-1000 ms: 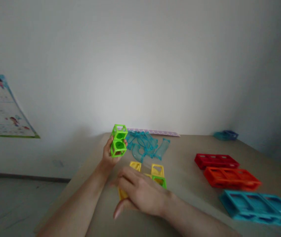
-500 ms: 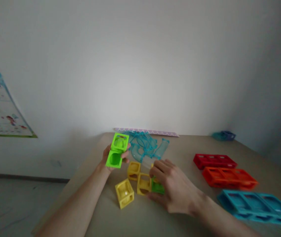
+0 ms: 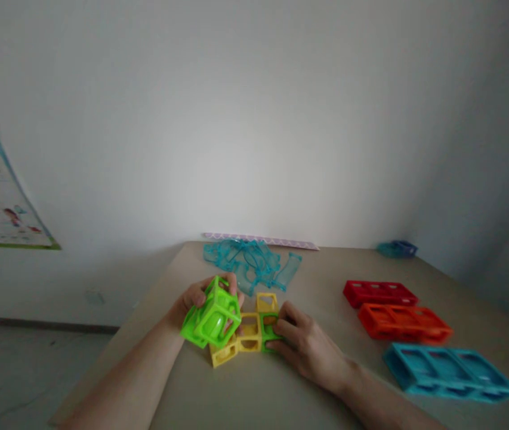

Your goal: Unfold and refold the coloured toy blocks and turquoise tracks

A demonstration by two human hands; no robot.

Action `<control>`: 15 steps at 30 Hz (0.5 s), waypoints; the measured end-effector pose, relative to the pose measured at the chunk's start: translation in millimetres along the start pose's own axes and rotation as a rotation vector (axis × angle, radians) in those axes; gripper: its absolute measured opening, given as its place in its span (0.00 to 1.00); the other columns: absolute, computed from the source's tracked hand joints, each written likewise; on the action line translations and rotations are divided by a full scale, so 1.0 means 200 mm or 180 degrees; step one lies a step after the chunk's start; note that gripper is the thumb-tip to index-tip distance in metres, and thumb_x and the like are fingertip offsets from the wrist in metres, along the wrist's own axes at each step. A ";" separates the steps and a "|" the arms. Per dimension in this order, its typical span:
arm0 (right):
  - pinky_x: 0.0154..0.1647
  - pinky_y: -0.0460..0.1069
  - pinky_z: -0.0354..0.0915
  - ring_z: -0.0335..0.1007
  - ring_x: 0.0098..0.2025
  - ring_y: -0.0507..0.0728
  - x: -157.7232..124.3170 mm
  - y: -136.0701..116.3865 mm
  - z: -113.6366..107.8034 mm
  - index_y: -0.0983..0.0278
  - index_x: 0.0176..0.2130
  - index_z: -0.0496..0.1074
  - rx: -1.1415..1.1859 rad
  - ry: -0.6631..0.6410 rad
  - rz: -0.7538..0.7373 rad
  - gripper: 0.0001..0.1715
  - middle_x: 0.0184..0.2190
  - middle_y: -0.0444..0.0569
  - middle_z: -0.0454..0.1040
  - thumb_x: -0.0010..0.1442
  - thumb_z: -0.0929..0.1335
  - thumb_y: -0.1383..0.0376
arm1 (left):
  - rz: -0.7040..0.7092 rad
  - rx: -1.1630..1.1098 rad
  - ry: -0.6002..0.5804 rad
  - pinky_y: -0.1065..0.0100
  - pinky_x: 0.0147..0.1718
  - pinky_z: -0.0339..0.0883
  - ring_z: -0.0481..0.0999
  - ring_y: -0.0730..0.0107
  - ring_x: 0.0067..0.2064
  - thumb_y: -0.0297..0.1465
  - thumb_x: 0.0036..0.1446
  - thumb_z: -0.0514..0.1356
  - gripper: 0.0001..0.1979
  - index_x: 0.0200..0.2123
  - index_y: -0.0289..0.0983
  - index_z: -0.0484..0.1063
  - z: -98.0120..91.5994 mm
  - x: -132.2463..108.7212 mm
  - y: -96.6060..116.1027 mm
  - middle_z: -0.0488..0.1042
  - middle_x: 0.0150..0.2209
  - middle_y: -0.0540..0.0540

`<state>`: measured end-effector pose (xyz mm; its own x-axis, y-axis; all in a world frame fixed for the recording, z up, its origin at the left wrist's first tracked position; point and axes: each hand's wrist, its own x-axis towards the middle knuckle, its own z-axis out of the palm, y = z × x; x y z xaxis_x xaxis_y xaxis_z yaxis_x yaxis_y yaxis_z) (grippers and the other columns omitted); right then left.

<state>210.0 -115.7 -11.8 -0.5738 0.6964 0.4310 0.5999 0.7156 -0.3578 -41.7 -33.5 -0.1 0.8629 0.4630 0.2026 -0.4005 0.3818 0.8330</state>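
Note:
My left hand (image 3: 198, 297) is closed on a pair of joined green block cubes (image 3: 215, 316), tilted and raised above the table. Under them, a yellow cube (image 3: 225, 353) is partly hidden. My right hand (image 3: 301, 340) has its fingers closed on another green cube (image 3: 269, 329) on the table. That cube sits against a yellow cube (image 3: 249, 334) to its left, and one more yellow cube (image 3: 267, 302) stands just behind it.
Clear blue track pieces (image 3: 254, 263) lie in a pile toward the wall. Red (image 3: 379, 292), orange (image 3: 404, 322) and teal (image 3: 451, 370) three-cube block rows lie on the right. A patterned purple strip (image 3: 261, 240) runs along the table's back edge, and dark blue pieces (image 3: 397, 249) sit in the far right corner.
My left hand has come nearer and lower, turning the green pair over the yellow cubes. My right hand has shifted slightly left with its green cube, and the yellow cubes around it have moved.

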 end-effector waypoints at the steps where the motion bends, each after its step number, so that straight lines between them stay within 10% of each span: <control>1: 0.34 0.47 0.65 0.64 0.36 0.54 0.00 0.01 0.00 0.64 0.32 0.66 0.0016 0.0008 -0.0004 0.08 0.37 0.51 0.64 0.63 0.65 0.63 | 0.0053 0.0015 0.0066 0.53 0.32 0.71 0.76 0.59 0.30 0.37 0.35 0.67 0.22 0.36 0.37 0.68 0.00 0.01 0.00 0.72 0.33 0.44; 15: 0.38 0.48 0.65 0.65 0.39 0.55 0.02 0.02 0.03 0.64 0.35 0.66 0.0500 0.0217 -0.0225 0.03 0.38 0.51 0.65 0.63 0.63 0.68 | -0.0352 0.0063 0.0246 0.65 0.26 0.71 0.76 0.59 0.31 0.31 0.34 0.68 0.26 0.41 0.33 0.70 0.00 0.02 0.02 0.73 0.35 0.40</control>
<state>206.5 -109.6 -16.5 -0.5691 0.6426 0.5130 0.4618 0.7660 -0.4472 -39.5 -30.1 4.4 0.8748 0.4795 0.0694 -0.2974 0.4184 0.8582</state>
